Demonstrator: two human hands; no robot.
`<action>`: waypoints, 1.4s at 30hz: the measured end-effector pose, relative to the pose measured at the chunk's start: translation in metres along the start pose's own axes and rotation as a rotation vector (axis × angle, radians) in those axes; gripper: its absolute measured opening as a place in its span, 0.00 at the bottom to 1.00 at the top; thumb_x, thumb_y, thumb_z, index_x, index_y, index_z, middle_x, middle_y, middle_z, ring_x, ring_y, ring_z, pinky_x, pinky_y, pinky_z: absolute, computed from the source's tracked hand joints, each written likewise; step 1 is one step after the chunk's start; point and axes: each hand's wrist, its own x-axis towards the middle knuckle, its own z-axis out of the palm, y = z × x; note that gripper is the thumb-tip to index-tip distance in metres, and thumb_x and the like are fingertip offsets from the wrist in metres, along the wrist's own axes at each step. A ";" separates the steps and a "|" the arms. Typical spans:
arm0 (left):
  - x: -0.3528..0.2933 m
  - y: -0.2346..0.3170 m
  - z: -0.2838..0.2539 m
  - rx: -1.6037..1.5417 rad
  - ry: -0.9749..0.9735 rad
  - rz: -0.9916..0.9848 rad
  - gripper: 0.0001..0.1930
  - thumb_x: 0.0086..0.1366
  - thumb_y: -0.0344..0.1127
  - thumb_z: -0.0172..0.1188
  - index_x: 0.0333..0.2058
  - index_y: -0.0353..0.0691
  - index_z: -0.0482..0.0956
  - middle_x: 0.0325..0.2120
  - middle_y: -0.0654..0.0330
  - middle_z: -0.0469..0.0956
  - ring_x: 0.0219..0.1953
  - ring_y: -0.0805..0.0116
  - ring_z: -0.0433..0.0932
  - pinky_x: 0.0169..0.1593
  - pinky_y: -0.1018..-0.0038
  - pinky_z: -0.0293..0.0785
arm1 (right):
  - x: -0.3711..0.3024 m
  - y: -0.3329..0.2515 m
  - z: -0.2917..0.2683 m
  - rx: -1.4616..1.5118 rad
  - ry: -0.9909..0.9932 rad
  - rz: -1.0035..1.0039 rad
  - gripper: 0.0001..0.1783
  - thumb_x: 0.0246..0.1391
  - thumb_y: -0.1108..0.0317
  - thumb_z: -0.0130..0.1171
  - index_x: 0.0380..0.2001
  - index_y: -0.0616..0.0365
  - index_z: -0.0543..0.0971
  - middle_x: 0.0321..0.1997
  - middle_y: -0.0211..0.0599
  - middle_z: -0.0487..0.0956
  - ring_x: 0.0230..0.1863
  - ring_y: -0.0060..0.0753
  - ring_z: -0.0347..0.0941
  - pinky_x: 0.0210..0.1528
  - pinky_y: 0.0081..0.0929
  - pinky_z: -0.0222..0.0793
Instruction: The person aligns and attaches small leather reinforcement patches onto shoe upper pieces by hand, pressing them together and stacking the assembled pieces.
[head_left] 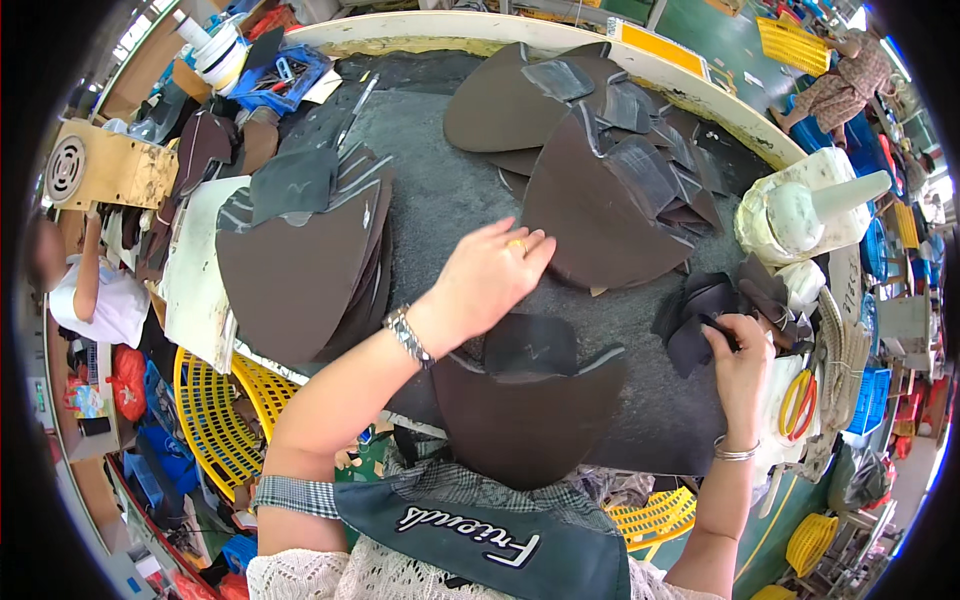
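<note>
At right, the right hand (742,365) pinches a dark limp piece (687,338); I cannot tell whether the left hand (487,272) grips anything. Lower centre, a brown crescent panel (530,420) lies crosswise, rounded edge downward; scissors (798,404) sit far right.

White slanted lettering (468,533) across a dark green apron (585,550), dark characters (849,290) on the pale table rim (847,262)

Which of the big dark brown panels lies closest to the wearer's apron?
The panel at the middle of the table's near edge, right by the apron; the others lie in the left pile and the far heap.
</note>
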 end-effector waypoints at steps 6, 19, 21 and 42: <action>-0.037 0.047 -0.097 -0.191 0.300 0.217 0.16 0.42 0.26 0.67 0.34 0.34 0.83 0.29 0.59 0.75 0.37 0.58 0.79 0.54 0.49 0.77 | -0.009 0.002 -0.011 0.580 0.188 0.215 0.10 0.59 0.75 0.60 0.44 0.63 0.80 0.40 0.29 0.79 0.35 0.17 0.75 0.30 0.14 0.75; -0.076 0.075 -0.071 -1.331 -0.346 -0.709 0.15 0.59 0.37 0.69 0.40 0.34 0.80 0.31 0.54 0.81 0.31 0.63 0.81 0.32 0.69 0.74 | -0.074 -0.078 0.038 0.888 -0.479 -0.018 0.08 0.61 0.75 0.58 0.42 0.65 0.80 0.30 0.28 0.77 0.29 0.12 0.68 0.29 0.13 0.66; -0.058 0.074 -0.066 -1.236 -0.238 -0.598 0.11 0.60 0.32 0.67 0.39 0.34 0.81 0.29 0.56 0.81 0.30 0.68 0.81 0.34 0.74 0.74 | -0.068 -0.067 0.037 0.667 -0.298 -0.273 0.07 0.60 0.78 0.57 0.41 0.66 0.80 0.30 0.29 0.75 0.28 0.12 0.69 0.28 0.12 0.66; -0.010 0.069 -0.014 -0.725 -0.052 -0.488 0.29 0.56 0.31 0.70 0.52 0.37 0.63 0.22 0.61 0.71 0.21 0.69 0.73 0.27 0.71 0.71 | -0.083 -0.078 0.053 0.041 -0.293 -0.622 0.36 0.40 0.62 0.72 0.53 0.65 0.73 0.55 0.47 0.74 0.58 0.47 0.69 0.61 0.43 0.64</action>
